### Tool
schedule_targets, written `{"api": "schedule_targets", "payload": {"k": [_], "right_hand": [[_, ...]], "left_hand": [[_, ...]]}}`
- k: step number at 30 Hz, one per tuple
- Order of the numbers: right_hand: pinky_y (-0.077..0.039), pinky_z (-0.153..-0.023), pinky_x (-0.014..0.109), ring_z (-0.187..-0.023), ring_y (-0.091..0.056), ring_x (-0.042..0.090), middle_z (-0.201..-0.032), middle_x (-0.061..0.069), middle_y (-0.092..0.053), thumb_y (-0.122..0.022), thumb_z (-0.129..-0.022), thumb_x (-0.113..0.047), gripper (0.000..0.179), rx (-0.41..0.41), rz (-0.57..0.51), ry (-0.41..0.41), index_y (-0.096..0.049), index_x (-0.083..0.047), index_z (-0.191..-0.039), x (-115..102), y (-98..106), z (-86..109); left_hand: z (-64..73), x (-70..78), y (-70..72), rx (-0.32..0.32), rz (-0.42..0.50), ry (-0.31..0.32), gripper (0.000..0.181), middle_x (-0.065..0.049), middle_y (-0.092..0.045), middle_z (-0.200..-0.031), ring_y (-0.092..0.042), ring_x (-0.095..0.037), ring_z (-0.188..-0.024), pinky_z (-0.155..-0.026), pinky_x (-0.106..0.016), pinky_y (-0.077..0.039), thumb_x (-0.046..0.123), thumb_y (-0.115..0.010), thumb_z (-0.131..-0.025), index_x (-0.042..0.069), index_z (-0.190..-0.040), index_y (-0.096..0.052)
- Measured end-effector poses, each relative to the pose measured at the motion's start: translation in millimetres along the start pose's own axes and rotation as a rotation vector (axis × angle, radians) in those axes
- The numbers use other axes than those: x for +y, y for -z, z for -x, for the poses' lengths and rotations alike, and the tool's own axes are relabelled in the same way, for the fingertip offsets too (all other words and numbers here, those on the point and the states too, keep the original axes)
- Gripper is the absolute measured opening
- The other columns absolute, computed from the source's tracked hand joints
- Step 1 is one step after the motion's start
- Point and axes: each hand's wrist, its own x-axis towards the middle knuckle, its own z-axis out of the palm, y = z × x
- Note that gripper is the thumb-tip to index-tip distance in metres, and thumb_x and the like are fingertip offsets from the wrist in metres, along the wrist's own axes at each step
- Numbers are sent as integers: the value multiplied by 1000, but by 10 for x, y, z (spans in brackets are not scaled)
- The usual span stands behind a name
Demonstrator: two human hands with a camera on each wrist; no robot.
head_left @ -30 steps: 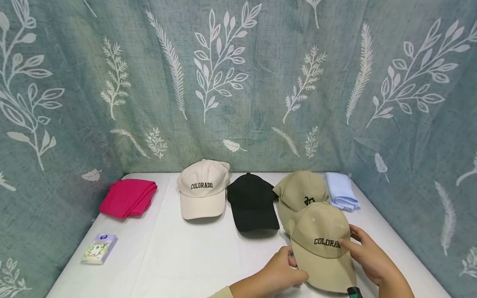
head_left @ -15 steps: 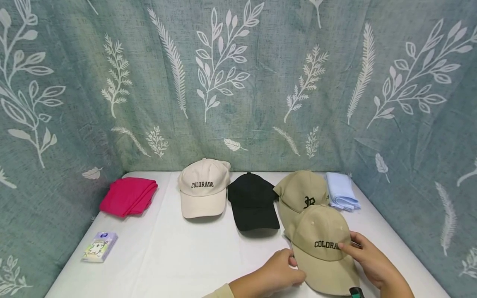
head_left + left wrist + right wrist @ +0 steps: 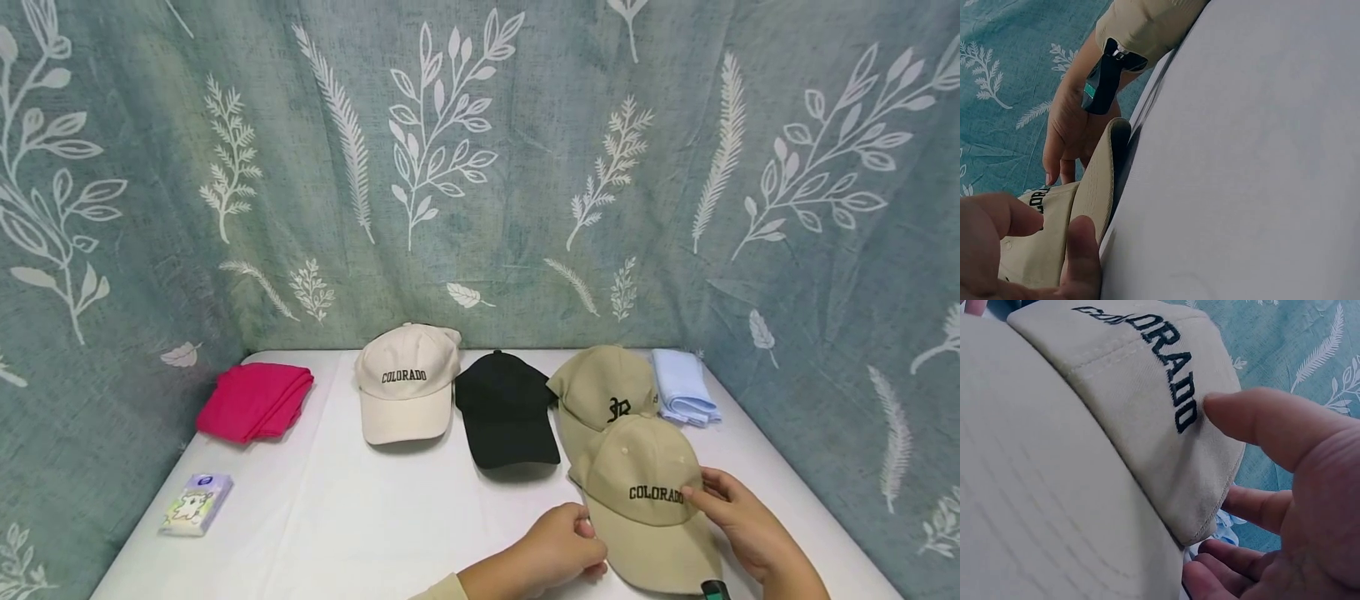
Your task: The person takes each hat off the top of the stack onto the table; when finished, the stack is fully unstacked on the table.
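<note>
Against the right hand (image 3: pixel 742 521) lies the khaki COLORADO cap (image 3: pixel 647 510).

The front cap (image 3: pixel 648 510) lies before a second cap (image 3: pixel 609 382) and cloth (image 3: pixel 681 385).

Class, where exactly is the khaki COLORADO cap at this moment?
In the head view, the khaki COLORADO cap is at the near right of the table, between the left hand and the right hand, in front of the khaki monogrammed cap.
</note>
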Motion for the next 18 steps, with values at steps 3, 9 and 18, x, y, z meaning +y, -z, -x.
{"api": "schedule_targets", "payload": {"k": [3,9,18], "right_hand": [[-40,-114,44,-149,-29,43,-163,37,-23,-53,-110,-36,80,16,6,-15,-13,12,-160,-1,8,-4],[-54,-86,18,-142,-41,41,-162,36,-25,-53,-108,-45,82,171,29,-61,-20,9,-161,-42,-7,-9],[-43,-78,13,-137,-51,41,-153,26,-50,-59,-105,-36,60,591,148,30,-47,0,-152,-385,-182,100]], "left_hand": [[7,-8,-1,-9,37,-8,54,-1,-61,-93,-71,-13,-67,-68,-26,-60,-1,-68,-80,-6,-132,-58],[10,-16,33,-10,90,4,52,-2,-65,-90,-68,-11,-64,-61,-25,-59,1,-65,-85,-6,-136,-56],[88,26,238,7,148,77,46,-9,-65,-96,-66,-13,-62,-57,-23,-58,6,-60,-86,0,-132,-58]]}}
